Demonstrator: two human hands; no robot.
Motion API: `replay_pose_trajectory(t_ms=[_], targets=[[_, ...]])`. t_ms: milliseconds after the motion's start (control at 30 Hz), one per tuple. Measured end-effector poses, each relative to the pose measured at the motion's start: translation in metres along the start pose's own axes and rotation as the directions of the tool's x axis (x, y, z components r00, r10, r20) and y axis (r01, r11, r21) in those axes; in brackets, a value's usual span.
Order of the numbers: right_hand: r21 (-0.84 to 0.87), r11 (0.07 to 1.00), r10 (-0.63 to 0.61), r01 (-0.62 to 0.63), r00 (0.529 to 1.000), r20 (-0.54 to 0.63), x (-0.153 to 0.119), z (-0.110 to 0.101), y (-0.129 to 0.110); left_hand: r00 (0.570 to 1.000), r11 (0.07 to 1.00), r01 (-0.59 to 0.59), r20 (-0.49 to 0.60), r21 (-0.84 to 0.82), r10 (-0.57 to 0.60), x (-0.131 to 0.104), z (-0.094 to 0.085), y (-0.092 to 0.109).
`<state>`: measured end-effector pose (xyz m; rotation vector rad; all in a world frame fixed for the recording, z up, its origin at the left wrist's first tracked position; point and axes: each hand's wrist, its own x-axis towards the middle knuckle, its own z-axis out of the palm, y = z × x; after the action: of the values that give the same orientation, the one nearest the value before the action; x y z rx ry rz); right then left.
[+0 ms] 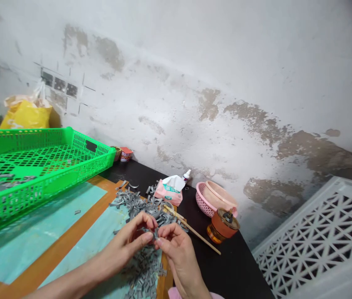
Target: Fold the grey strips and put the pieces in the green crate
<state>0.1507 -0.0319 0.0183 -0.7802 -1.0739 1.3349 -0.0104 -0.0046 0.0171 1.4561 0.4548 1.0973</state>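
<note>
My left hand (pixel 137 234) and my right hand (pixel 176 249) meet at the fingertips, both closed on one small grey strip (pixel 155 234). Most of that strip is hidden by the fingers, so its exact shape cannot be made out. Beneath and around the hands lies a loose heap of similar grey strips (pixel 146 270), spread over a teal sheet edged with brown tape. A thin wooden stick (pixel 205 240) rests beside the heap, just beyond my right hand, its far end among the strips.
A green plastic crate (pixel 79 176) with more grey pieces stands at left. Behind the heap are a tissue pack (pixel 168 191) and a white-capped bottle (pixel 187 175). Pink baskets (pixel 205 201) and an amber jar (pixel 222 224) sit to the right, near a white lattice crate (pixel 319 232).
</note>
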Motion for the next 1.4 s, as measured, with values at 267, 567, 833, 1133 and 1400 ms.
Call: replay_pose_trajectory(t_ms=[267,567,833,1133,1400], targets=[[-0.016,0.999,0.039,-0.039,0.999,0.008,0.001,-0.002,0.004,0.998,0.971,0.008,-0.057,0.238,0.005,0.005,-0.007,-0.001],[-0.255,0.967,-0.034,-0.003,0.99,-0.138,0.006,0.004,0.016,0.978,0.989,0.086,-0.199,0.121,-0.061,0.008,-0.003,-0.011],[-0.417,0.903,-0.187,0.106,0.969,-0.158,0.009,0.003,0.022,0.965,0.971,0.076,-0.264,0.226,-0.014,0.011,-0.001,-0.016],[-0.374,0.917,-0.203,0.143,0.971,-0.127,0.015,0.0,0.021,0.974,0.987,0.049,-0.225,0.155,-0.013,0.015,-0.003,-0.001],[-0.73,0.623,-0.332,0.281,0.94,0.079,0.021,-0.034,0.022,0.86,0.851,-0.006,-0.432,0.525,0.272,-0.024,-0.068,0.106]])
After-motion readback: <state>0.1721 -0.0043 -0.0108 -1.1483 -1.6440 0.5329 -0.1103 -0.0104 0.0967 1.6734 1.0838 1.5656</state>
